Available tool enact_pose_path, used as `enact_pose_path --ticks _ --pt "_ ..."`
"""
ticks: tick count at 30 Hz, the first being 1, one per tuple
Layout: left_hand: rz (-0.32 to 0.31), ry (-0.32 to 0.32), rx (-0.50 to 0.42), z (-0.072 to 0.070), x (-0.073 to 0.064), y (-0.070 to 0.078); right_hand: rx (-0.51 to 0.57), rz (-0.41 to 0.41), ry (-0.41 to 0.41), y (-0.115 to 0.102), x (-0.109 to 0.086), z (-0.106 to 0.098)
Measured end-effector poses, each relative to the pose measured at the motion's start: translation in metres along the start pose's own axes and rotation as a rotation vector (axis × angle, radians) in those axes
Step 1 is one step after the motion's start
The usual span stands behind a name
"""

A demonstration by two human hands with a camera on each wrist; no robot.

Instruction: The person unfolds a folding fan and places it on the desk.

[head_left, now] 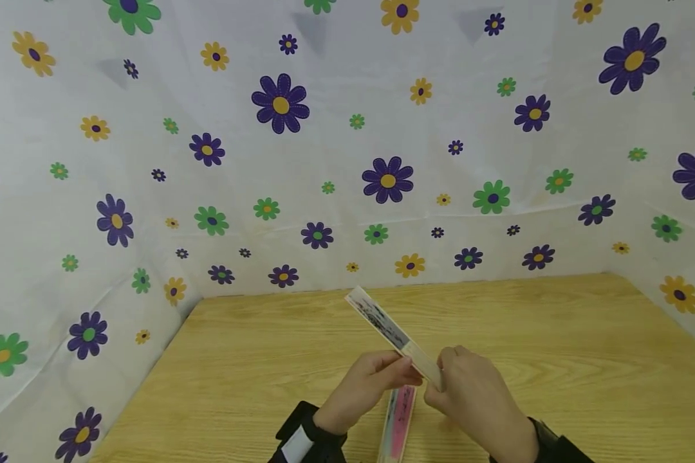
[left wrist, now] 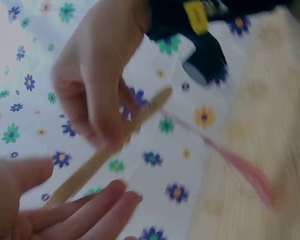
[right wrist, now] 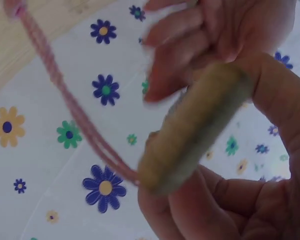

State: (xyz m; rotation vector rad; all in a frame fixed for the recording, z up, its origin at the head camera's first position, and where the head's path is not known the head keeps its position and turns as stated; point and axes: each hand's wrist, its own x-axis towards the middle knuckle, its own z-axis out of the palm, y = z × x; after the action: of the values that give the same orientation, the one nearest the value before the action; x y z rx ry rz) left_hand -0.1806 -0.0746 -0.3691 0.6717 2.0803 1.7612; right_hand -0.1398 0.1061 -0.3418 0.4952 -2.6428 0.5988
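A folded hand fan (head_left: 394, 334) with wooden ribs and a dark print on its pale leaf is held slanted above the table. My right hand (head_left: 481, 392) pinches its lower wooden end between thumb and fingers. A pink cord with a tassel (left wrist: 250, 175) hangs from that end. My left hand (head_left: 367, 389) is at the fan's middle in the head view. Its fingers (left wrist: 95, 212) are extended and its thumb stands apart, with the fan between them in the left wrist view. The wooden end (right wrist: 195, 130) fills the middle of the right wrist view.
On the wooden table (head_left: 255, 360), below the hands, lies a long narrow pink and pale-blue piece (head_left: 399, 424) with a light border, partly cut off by the frame. A white cloth (head_left: 336, 154) printed with flowers stands behind the table and at its sides.
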Motion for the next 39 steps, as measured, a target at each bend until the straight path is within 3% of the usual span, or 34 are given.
enact_pose_path --ticks 4,11,13,16,21,24,28,33,39 --pt "-0.018 0.081 -0.084 0.006 0.004 0.000 0.044 -0.055 -0.013 -0.004 -0.002 0.006" --pt "-0.083 -0.077 -0.145 0.001 0.006 -0.012 0.356 -0.003 -0.322 0.026 0.008 -0.003" --pt "-0.099 -0.089 -0.149 0.001 0.008 -0.016 0.440 -0.001 -0.383 0.033 0.009 -0.001" --pt "-0.113 -0.052 -0.116 0.004 0.010 -0.023 0.497 0.022 -0.428 0.037 0.007 0.007" --pt "-0.103 0.058 -0.044 0.011 0.012 -0.031 0.470 0.038 -0.396 0.032 0.000 0.022" --pt "-0.100 0.092 -0.030 0.013 0.012 -0.032 0.506 0.059 -0.390 0.030 -0.001 0.024" --pt "-0.096 0.108 -0.047 0.014 0.012 -0.032 0.542 0.107 -0.365 0.028 0.001 0.023" --pt "-0.064 0.129 -0.064 0.012 0.012 -0.032 0.488 0.161 -0.305 0.027 0.004 0.022" --pt "-0.059 0.131 -0.082 0.008 0.008 -0.031 0.465 0.174 -0.298 0.025 0.007 0.023"
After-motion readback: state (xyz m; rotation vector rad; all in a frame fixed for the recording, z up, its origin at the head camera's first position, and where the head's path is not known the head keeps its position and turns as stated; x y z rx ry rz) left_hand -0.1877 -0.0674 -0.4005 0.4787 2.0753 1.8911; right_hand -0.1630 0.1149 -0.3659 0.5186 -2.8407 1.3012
